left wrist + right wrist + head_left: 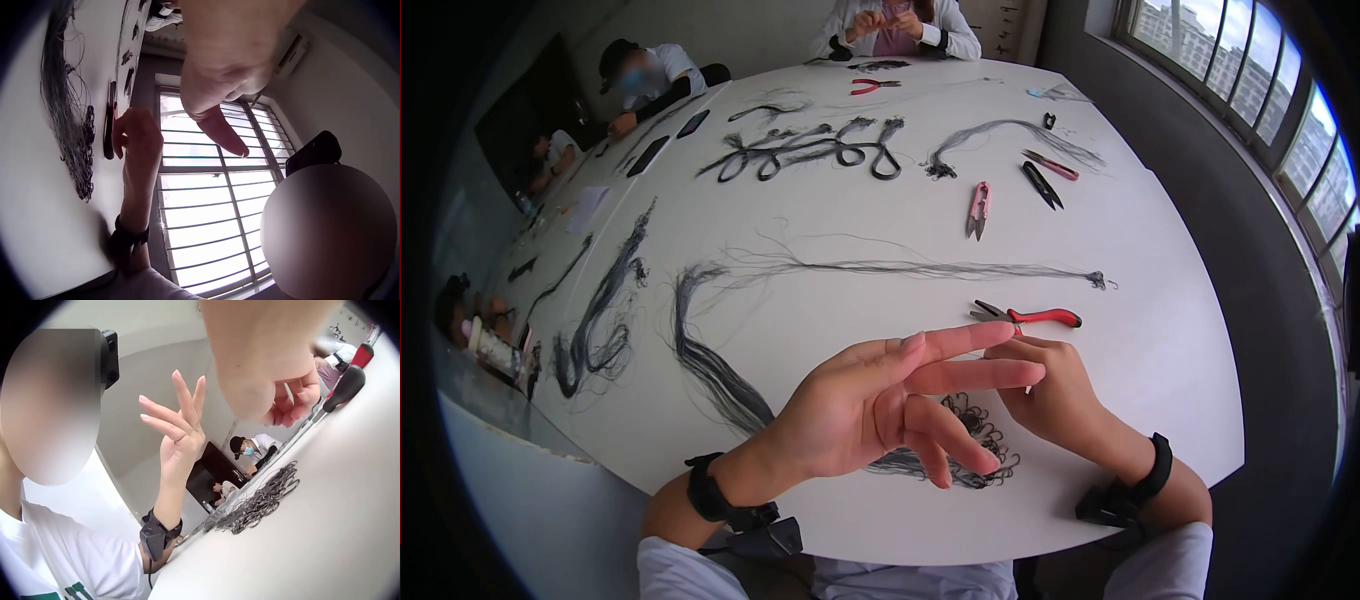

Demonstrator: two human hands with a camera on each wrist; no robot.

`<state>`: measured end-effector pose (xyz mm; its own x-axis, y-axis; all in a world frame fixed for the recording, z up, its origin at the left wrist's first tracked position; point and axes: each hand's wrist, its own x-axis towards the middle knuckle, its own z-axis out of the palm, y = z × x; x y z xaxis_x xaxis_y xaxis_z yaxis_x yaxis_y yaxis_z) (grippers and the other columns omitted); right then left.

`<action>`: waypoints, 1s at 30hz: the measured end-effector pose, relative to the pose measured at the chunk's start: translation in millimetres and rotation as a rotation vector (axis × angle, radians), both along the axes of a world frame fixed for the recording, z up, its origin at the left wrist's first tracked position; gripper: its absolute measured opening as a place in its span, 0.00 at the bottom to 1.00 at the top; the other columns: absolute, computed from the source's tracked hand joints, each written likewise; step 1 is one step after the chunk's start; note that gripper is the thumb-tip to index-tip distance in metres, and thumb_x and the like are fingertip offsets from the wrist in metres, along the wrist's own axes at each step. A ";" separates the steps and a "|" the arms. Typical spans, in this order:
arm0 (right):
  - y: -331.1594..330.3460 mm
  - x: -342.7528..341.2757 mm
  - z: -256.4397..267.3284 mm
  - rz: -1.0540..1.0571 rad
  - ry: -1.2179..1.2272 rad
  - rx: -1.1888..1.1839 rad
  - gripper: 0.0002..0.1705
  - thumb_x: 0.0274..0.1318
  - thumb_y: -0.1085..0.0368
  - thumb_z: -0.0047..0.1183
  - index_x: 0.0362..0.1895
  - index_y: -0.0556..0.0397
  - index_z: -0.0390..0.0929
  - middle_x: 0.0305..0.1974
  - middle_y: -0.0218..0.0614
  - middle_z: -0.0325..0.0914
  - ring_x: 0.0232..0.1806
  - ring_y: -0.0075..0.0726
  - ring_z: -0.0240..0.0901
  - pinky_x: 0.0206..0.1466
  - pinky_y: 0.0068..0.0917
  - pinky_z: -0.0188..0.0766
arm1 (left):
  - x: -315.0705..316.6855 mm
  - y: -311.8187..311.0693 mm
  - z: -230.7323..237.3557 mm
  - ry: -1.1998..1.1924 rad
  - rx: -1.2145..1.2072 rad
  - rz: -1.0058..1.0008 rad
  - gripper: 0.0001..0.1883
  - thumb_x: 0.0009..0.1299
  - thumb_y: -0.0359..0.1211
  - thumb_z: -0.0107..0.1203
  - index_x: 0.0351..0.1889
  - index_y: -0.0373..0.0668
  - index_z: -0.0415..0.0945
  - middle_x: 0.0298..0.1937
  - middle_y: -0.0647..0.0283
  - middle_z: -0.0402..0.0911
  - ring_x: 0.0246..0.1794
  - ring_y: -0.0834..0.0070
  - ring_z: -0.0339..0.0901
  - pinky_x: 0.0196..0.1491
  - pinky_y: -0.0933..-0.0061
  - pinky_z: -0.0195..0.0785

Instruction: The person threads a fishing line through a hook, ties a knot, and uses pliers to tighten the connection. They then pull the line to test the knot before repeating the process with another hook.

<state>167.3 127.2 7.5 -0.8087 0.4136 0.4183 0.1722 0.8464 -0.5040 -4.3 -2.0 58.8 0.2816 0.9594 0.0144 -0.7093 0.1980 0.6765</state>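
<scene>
My left hand (890, 400) is raised above the table with its fingers spread and extended, and nothing shows in it. Its fingertips reach close to my right hand (1055, 385), whose fingers curl inward; whether they pinch something fine, I cannot tell. Beneath my left hand lies a bundle of dark strands (730, 390), partly hidden by it, with many small looped ends (1000, 460). In the right wrist view, the looped ends (256, 503) lie on the table below both hands. Red-handled pliers (1050, 317) rest just beyond my right hand.
A long thin strand bundle (920, 268) crosses the table beyond my hands. Pink snips (978, 210), black snips (1042, 186) and red-and-black snips (1052, 165) lie farther back. More dark strands (605, 300) are at the left. Other people sit at the table's far and left sides.
</scene>
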 end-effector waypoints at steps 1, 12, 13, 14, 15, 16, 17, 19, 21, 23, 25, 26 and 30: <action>3.4 -0.2 -1.2 -0.033 0.054 -0.022 0.05 0.49 0.71 0.53 0.25 0.56 0.71 0.17 0.36 0.68 0.16 0.44 0.65 0.18 0.34 0.59 | 0.1 0.8 -2.3 -0.004 0.020 -0.044 0.31 0.76 0.44 0.25 0.68 0.30 0.40 0.64 0.43 0.61 0.34 0.61 0.81 0.38 0.68 0.77; -8.0 0.3 4.7 0.235 -0.054 -0.052 0.05 0.49 0.69 0.55 0.28 0.52 0.72 0.19 0.33 0.71 0.19 0.40 0.69 0.20 0.34 0.63 | 5.5 16.0 -11.6 0.091 0.152 0.222 0.28 0.75 0.40 0.27 0.68 0.33 0.44 0.69 0.47 0.52 0.71 0.58 0.47 0.71 0.60 0.39; -11.1 -1.7 4.0 0.313 -0.034 -0.011 0.05 0.49 0.69 0.55 0.28 0.52 0.71 0.20 0.33 0.71 0.20 0.38 0.70 0.21 0.34 0.63 | 3.7 18.0 -16.8 0.154 0.155 0.257 0.28 0.75 0.40 0.27 0.68 0.32 0.44 0.69 0.47 0.51 0.71 0.58 0.48 0.71 0.61 0.40; -14.0 -3.5 5.2 0.315 -0.037 -0.017 0.05 0.49 0.69 0.55 0.28 0.52 0.71 0.20 0.33 0.71 0.20 0.38 0.70 0.21 0.34 0.63 | 3.2 18.9 -23.0 0.209 0.121 0.285 0.25 0.76 0.37 0.27 0.66 0.30 0.48 0.68 0.47 0.55 0.69 0.58 0.53 0.70 0.62 0.44; -17.7 -4.2 7.6 0.333 -0.037 0.039 0.05 0.49 0.69 0.55 0.28 0.51 0.71 0.21 0.32 0.71 0.21 0.38 0.70 0.20 0.34 0.64 | 2.2 20.1 -28.8 0.205 0.112 0.287 0.25 0.76 0.37 0.27 0.66 0.30 0.48 0.68 0.47 0.55 0.69 0.58 0.53 0.70 0.62 0.44; -21.2 -3.7 9.2 0.351 -0.038 0.092 0.05 0.49 0.69 0.55 0.28 0.51 0.71 0.22 0.32 0.72 0.22 0.37 0.70 0.20 0.33 0.64 | 0.9 21.1 -34.7 0.354 0.119 0.252 0.24 0.76 0.36 0.28 0.64 0.29 0.51 0.67 0.47 0.57 0.68 0.59 0.55 0.69 0.63 0.47; -24.3 -2.5 9.4 0.355 -0.042 0.076 0.05 0.49 0.69 0.55 0.28 0.51 0.71 0.22 0.32 0.72 0.22 0.37 0.70 0.20 0.33 0.64 | 0.7 20.6 -40.5 0.504 0.123 0.212 0.22 0.76 0.35 0.28 0.62 0.28 0.54 0.66 0.48 0.58 0.67 0.59 0.56 0.68 0.63 0.50; -24.6 -2.8 12.2 0.311 0.056 0.131 0.06 0.48 0.69 0.56 0.28 0.52 0.70 0.22 0.32 0.71 0.22 0.34 0.71 0.19 0.30 0.63 | 5.8 18.4 -44.7 0.475 0.036 0.237 0.18 0.76 0.32 0.30 0.57 0.29 0.61 0.59 0.51 0.67 0.60 0.66 0.66 0.62 0.70 0.58; -23.2 -1.7 12.7 0.301 0.064 0.166 0.07 0.46 0.69 0.56 0.28 0.52 0.70 0.22 0.31 0.70 0.22 0.34 0.70 0.19 0.29 0.63 | 6.7 12.1 -35.1 0.817 -0.047 0.023 0.16 0.76 0.31 0.32 0.54 0.31 0.65 0.51 0.57 0.74 0.51 0.73 0.72 0.55 0.75 0.63; -22.6 -0.6 12.9 0.289 0.067 0.191 0.08 0.45 0.69 0.57 0.28 0.53 0.69 0.23 0.31 0.69 0.22 0.33 0.69 0.19 0.28 0.62 | 11.9 7.2 -28.2 0.978 -0.003 0.089 0.12 0.74 0.27 0.36 0.49 0.32 0.68 0.41 0.59 0.77 0.39 0.77 0.74 0.46 0.77 0.66; -20.1 0.0 14.7 0.327 0.039 0.190 0.08 0.44 0.71 0.56 0.28 0.53 0.69 0.22 0.31 0.67 0.21 0.31 0.67 0.18 0.28 0.61 | 13.2 7.2 -23.2 1.113 0.102 0.076 0.11 0.72 0.24 0.37 0.46 0.30 0.69 0.37 0.57 0.77 0.36 0.75 0.76 0.43 0.77 0.69; -19.8 0.5 15.2 0.336 0.011 0.185 0.09 0.41 0.73 0.55 0.28 0.53 0.68 0.23 0.31 0.66 0.22 0.32 0.65 0.20 0.29 0.62 | 12.4 7.9 -25.2 1.104 0.093 0.072 0.11 0.72 0.24 0.37 0.46 0.30 0.69 0.37 0.57 0.77 0.36 0.75 0.76 0.43 0.77 0.69; -12.6 3.8 14.3 0.369 -0.019 0.191 0.10 0.37 0.73 0.54 0.28 0.53 0.68 0.24 0.31 0.66 0.25 0.33 0.66 0.22 0.29 0.63 | 9.0 5.8 -34.5 1.218 0.185 0.067 0.10 0.70 0.22 0.38 0.42 0.28 0.70 0.35 0.57 0.78 0.35 0.74 0.78 0.41 0.76 0.71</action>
